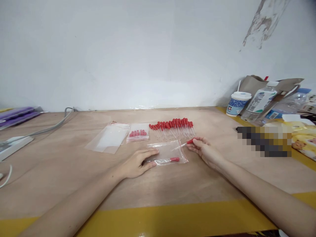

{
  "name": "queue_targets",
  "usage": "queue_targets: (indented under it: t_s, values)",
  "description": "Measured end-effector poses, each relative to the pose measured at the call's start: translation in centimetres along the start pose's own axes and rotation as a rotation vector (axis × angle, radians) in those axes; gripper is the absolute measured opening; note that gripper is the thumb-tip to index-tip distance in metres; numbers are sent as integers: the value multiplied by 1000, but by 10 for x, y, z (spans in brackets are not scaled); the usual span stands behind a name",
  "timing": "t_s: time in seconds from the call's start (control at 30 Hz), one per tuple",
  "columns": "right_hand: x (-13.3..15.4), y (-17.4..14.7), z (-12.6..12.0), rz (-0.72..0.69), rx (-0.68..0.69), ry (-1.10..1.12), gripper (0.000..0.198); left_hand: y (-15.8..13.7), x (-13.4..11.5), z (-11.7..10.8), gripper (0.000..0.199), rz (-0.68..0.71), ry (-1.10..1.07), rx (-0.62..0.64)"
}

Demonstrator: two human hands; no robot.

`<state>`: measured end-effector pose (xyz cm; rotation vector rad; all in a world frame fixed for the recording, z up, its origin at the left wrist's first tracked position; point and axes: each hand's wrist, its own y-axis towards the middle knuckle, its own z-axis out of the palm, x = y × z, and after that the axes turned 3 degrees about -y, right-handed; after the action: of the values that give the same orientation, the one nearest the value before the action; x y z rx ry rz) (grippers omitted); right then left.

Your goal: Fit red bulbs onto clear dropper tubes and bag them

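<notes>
In front of me a clear zip bag [165,152] lies flat on the table, holding one red-bulbed dropper [174,159] along its near side. My left hand [139,162] holds the bag's left end against the table, fingers and thumb at either side. Between the fingertips of my right hand [202,149], a second dropper [189,141] is pinched by its red bulb. Its clear tube points left into the bag's mouth at the right end. Just behind, many loose droppers [176,125] lie in a row, red bulbs toward the wall.
Left of the row are a small bag of red-bulbed droppers [138,133] and flat clear bags [108,138]. At right stand a paper cup [238,103], a plastic bottle [259,102] and a yellow package [304,140]. A grey cable [49,127] and power strip [18,144] lie left.
</notes>
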<state>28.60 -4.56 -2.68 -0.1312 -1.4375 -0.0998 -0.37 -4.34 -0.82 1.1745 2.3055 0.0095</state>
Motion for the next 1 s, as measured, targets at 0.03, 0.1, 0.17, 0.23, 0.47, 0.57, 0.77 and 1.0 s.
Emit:
queue_targets:
  t_s: [0.03, 0.1, 0.17, 0.23, 0.47, 0.57, 0.77, 1.0]
  values:
    - [0, -2, 0, 9, 80, -61, 26, 0, 0, 0, 44, -10, 1, -2]
    - [1, -4, -2, -54, 223, -281, 25, 0, -1, 0, 48, -25, 3, -7]
    - [2, -3, -5, -212, 308, -529, 21, -1, -1, 0, 49, -25, 7, -14]
    - [3, 0, -7, -379, 352, -696, 17, -1, -1, 0, 50, -21, 12, -19]
    - [-1, 16, -11, -536, 388, -874, 13, 0, 0, 1, 50, -34, 23, -10]
    - [-1, 19, -15, -512, 403, -872, 15, 1, 0, 0, 50, -44, 25, -2]
    - [-8, 10, 5, -530, 378, -685, 19, 3, -1, 0, 48, -30, 21, 8]
    - [5, -5, 12, -752, 222, -1043, 18, 2, 2, 1, 45, -14, 24, 15]
